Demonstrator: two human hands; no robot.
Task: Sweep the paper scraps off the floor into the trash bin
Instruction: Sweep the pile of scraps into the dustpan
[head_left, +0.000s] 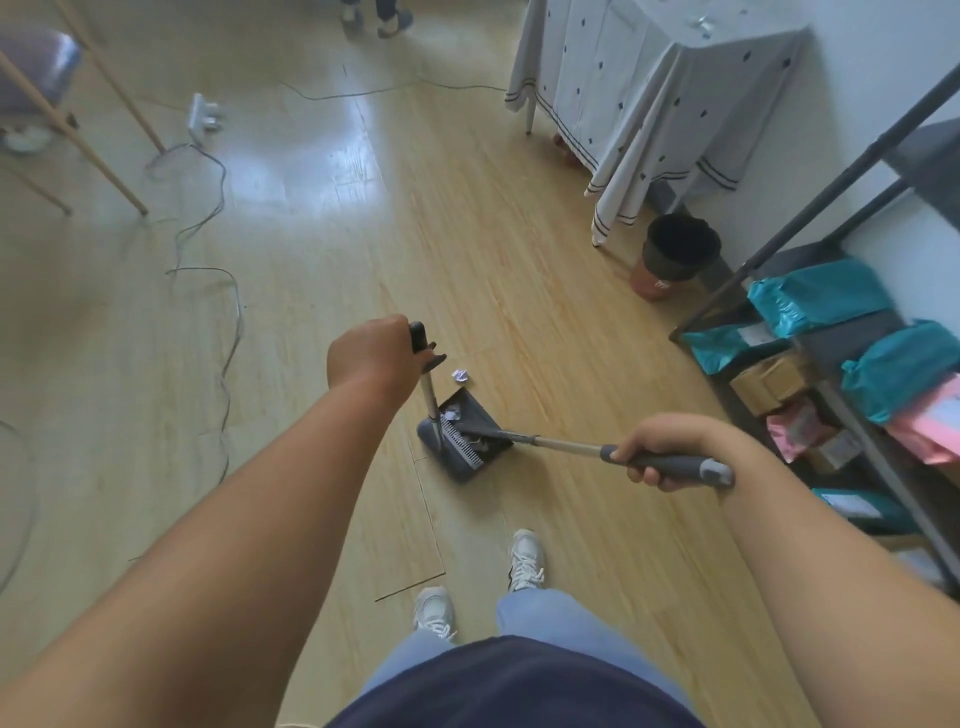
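My left hand (371, 358) grips the upright handle of a dark grey dustpan (470, 415) that rests on the wooden floor. My right hand (657, 449) holds the grey handle of a broom (563, 444), whose head lies inside the pan. Some crumpled paper (451, 415) sits in the pan by its comb teeth. One crumpled paper scrap (461, 375) lies on the floor just beyond the pan's mouth. The trash bin (675, 257), dark-lined with a reddish base, stands to the far right beside a draped table.
A table with a white dotted cloth (639, 88) stands behind the bin. A metal rack (810, 332) with teal and pink parcels lines the right wall. Cables (223, 312) and a power strip (203, 111) lie at left, near wooden legs (104, 171). Another person's feet (376, 15) stand far back.
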